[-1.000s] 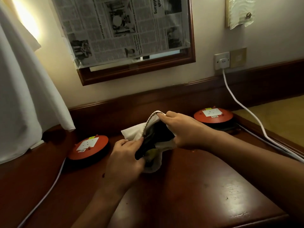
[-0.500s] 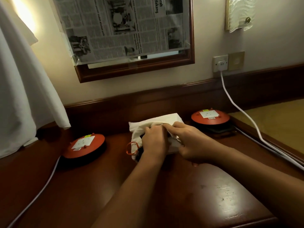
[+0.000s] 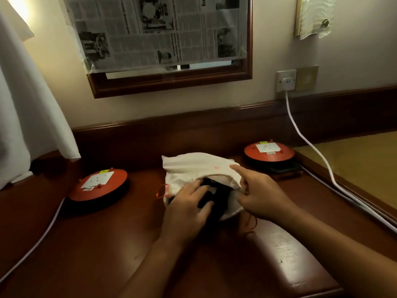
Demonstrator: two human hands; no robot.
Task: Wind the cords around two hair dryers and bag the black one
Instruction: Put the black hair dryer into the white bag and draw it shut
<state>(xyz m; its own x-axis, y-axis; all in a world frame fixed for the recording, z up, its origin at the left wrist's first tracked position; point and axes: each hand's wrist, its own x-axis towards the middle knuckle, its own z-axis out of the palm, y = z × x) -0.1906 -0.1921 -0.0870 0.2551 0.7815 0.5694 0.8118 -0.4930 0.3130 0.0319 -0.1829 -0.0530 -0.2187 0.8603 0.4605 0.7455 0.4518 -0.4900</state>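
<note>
A white cloth drawstring bag (image 3: 193, 166) lies on the dark wooden desk (image 3: 107, 254), its mouth facing me. The black hair dryer (image 3: 217, 201) shows as a dark shape in that mouth, mostly hidden by cloth and fingers. My left hand (image 3: 184, 209) grips the dryer at the opening, thumb and fingers around it. My right hand (image 3: 257, 194) pinches the bag's upper rim and holds it lifted, index finger stretched over the cloth. An orange drawstring (image 3: 160, 191) loops out at the bag's left. No second hair dryer is in view.
Two red cord reels (image 3: 98, 184) (image 3: 268, 151) sit left and right of the bag. A white cable (image 3: 309, 145) runs from the wall socket (image 3: 285, 80) down along the desk's right edge. Another cable (image 3: 43, 233) trails off left. A white curtain (image 3: 25, 104) hangs at left.
The bag, held up and open a second ago, now lies on the desk. My left hand has moved to the mouth onto the dryer, and my right hand lifts the rim.
</note>
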